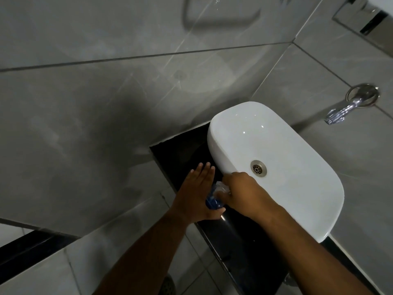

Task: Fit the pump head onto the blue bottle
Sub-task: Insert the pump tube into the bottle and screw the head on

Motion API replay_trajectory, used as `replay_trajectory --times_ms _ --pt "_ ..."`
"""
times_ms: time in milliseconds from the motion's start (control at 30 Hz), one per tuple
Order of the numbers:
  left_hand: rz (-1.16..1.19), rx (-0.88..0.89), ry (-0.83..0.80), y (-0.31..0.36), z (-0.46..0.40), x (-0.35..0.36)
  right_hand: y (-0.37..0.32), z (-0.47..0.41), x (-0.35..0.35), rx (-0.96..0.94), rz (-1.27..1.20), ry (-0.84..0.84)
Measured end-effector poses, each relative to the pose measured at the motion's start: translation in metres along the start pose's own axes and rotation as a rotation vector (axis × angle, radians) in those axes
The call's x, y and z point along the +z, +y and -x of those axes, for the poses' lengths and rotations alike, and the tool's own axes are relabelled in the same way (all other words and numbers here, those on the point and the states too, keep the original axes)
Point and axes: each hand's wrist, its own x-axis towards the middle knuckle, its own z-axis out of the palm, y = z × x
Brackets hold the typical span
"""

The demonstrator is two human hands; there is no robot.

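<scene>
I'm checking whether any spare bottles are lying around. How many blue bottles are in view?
1. The blue bottle sits between the left hand and the right hand, over the black counter beside the white basin. Others could be hidden behind the hands.

Two hands: left hand [198,193], right hand [242,191]. One blue bottle [212,202]. One pump head [222,186]. One white basin [274,167], one drain [258,168]. One chrome tap [348,105]. One black counter [240,241].

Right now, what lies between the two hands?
In the head view, the blue bottle with its clear pump head lies between left hand and right hand.
</scene>
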Motion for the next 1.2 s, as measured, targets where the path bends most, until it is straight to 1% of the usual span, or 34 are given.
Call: replay_trajectory --times_ms 67,100,167,233,333,400,500,533,567,633,667,733,833,867,933,1000,1033,1067,1167,1200 --pt "-0.004 -0.001 -0.007 -0.001 0.000 0.000 0.003 -0.001 0.000 0.058 0.041 0.042" --pt "-0.008 -0.001 -0.013 -0.001 0.000 0.000 0.006 0.001 0.000 0.061 0.013 0.047" --pt "-0.011 -0.003 -0.019 -0.001 0.000 0.000 0.008 0.002 -0.001 -0.001 -0.087 -0.004" --pt "-0.007 -0.002 -0.021 -0.001 -0.001 0.000 0.008 0.002 -0.001 -0.076 -0.121 -0.074" --pt "-0.013 -0.002 -0.030 0.000 -0.001 0.000 0.005 -0.001 0.001 -0.069 -0.070 -0.096" --pt "-0.008 -0.002 -0.023 0.000 -0.001 0.000 0.002 -0.003 0.003 -0.021 -0.028 -0.065" --pt "-0.007 -0.004 -0.027 -0.001 -0.001 0.002 0.000 -0.005 0.004 0.083 0.151 0.003" --pt "-0.014 -0.007 -0.031 -0.001 -0.001 0.003 0.001 -0.005 0.003 0.095 0.154 0.020" --pt "-0.017 -0.010 -0.033 -0.002 -0.002 0.003 0.001 -0.004 0.001 0.084 0.105 0.019" --pt "-0.004 -0.017 -0.026 -0.003 -0.003 0.004 0.003 -0.003 -0.002 0.007 -0.034 -0.034" --pt "0.000 -0.020 -0.022 -0.003 -0.003 0.004 0.004 -0.003 -0.002 -0.042 -0.060 -0.063" --pt "-0.001 -0.013 -0.019 -0.004 -0.003 0.005 0.005 -0.003 0.000 -0.078 -0.013 -0.053" --pt "0.004 -0.011 -0.007 -0.005 -0.002 0.006 0.004 -0.006 0.006 0.040 0.123 0.026" --pt "0.004 -0.010 -0.009 -0.005 -0.002 0.006 0.006 -0.006 0.008 0.059 0.132 0.043" --pt "-0.005 -0.006 -0.021 -0.005 -0.003 0.006 0.009 -0.004 0.006 0.039 0.027 0.037" --pt "-0.019 -0.006 -0.031 -0.005 -0.003 0.005 0.012 -0.003 0.004 -0.034 -0.088 -0.030" --pt "-0.022 -0.005 -0.035 -0.005 -0.003 0.004 0.012 -0.004 0.003 -0.059 -0.093 -0.050" --pt "-0.017 -0.003 -0.039 -0.005 -0.003 0.004 0.011 -0.004 0.004 -0.057 -0.057 -0.041" --pt "0.000 -0.008 -0.043 -0.004 -0.003 0.003 0.007 -0.005 0.010 0.056 0.110 0.045" --pt "-0.003 -0.013 -0.044 -0.004 -0.003 0.003 0.007 -0.005 0.010 0.076 0.105 0.062"
